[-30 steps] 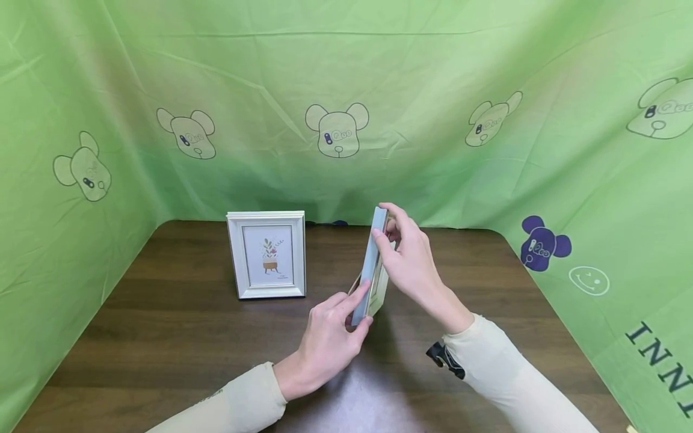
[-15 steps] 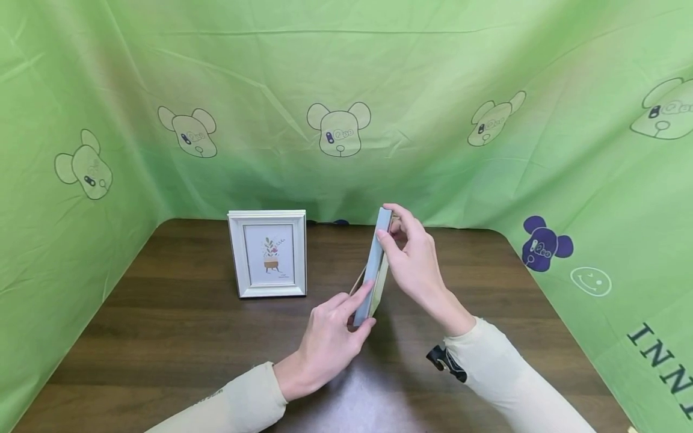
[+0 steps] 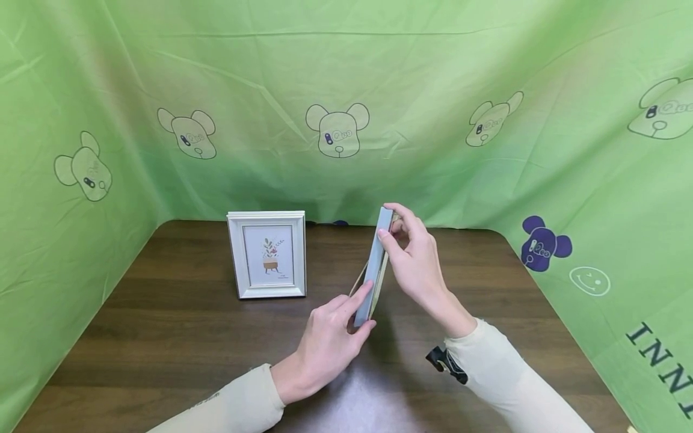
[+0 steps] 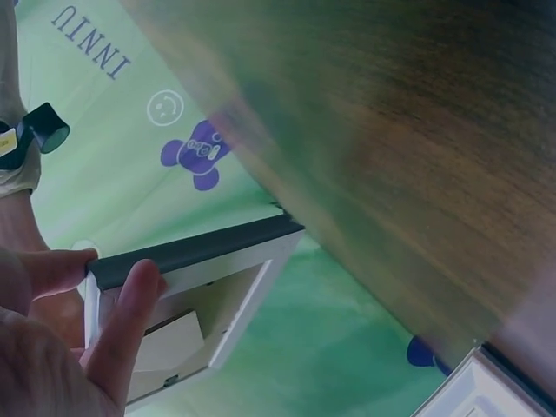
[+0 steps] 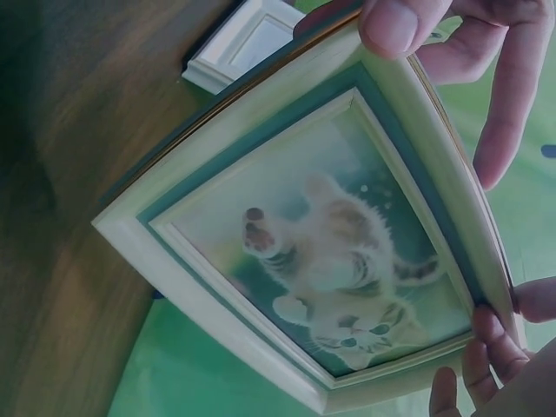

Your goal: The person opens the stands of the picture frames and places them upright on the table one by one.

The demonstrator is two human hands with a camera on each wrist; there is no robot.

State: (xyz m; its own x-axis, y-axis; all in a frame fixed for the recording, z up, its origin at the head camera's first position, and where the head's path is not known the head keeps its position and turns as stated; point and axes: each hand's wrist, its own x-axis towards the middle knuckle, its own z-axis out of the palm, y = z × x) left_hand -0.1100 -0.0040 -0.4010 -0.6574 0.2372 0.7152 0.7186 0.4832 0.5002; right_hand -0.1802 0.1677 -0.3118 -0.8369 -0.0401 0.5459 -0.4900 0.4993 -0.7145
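A picture frame is held up nearly edge-on to the head camera, above the table. My left hand pinches its near lower end between thumb and fingers. Higher up, at the far end, my right hand grips the same frame, thumb on the edge and other fingers partly hidden behind. The right wrist view reveals a kitten picture inside the pale moulding. From the left wrist view the frame's back is seen, with a pale flap on it. A second white frame with a potted-plant picture stands upright to the left.
The dark wooden table meets a green printed cloth at the back and on both sides. A black clip hangs from the right sleeve near the wrist.
The held frame's upper end has shifted slightly right, along with my right hand, and its front now faces the head camera less. My left hand and the standing frame stay nearly in place.
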